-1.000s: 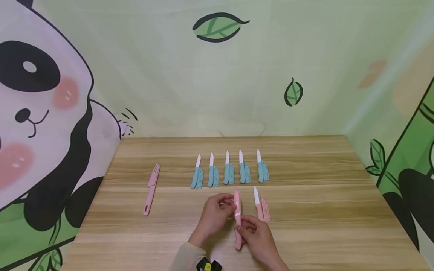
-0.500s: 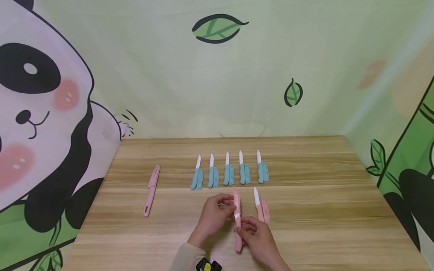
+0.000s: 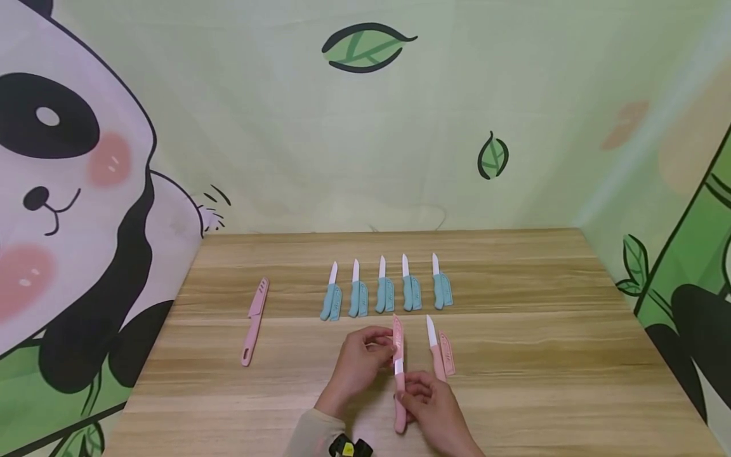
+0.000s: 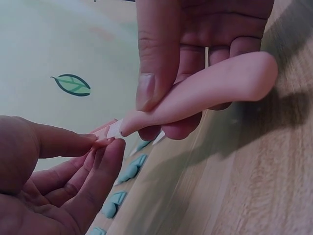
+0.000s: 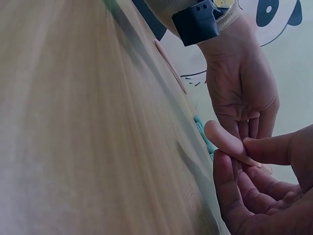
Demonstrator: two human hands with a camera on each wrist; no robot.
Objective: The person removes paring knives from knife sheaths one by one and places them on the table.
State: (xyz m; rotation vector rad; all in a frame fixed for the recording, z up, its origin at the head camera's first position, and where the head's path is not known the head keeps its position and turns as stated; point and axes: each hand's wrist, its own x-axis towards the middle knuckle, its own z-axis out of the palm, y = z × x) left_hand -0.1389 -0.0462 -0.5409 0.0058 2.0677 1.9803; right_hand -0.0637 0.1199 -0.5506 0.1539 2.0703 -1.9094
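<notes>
In the head view, my left hand (image 3: 361,358) pinches the pink sheath (image 3: 398,333) of a small paring knife. The fingers and thumb of my right hand (image 3: 434,406) grip the knife's pink handle (image 3: 400,412). A short stretch of white blade (image 3: 398,367) shows between sheath and handle; the rest of the blade is hidden inside the sheath. The left wrist view shows the curved handle (image 4: 210,88) up close, above the tabletop. Just right of the hands lies another pink paring knife (image 3: 434,349), bare-bladed, with its sheath (image 3: 447,354) beside it.
Behind the hands runs a row of several blue-handled paring knives (image 3: 382,292), each bare with its blue sheath alongside. A sheathed pink knife (image 3: 255,322) with a slotted handle lies at the left of the wooden table (image 3: 542,355). A printed backdrop (image 3: 274,127) stands behind.
The right hand has drawn the handle slightly toward the body, and more white blade shows below the sheath. The left hand has stayed nearly in place.
</notes>
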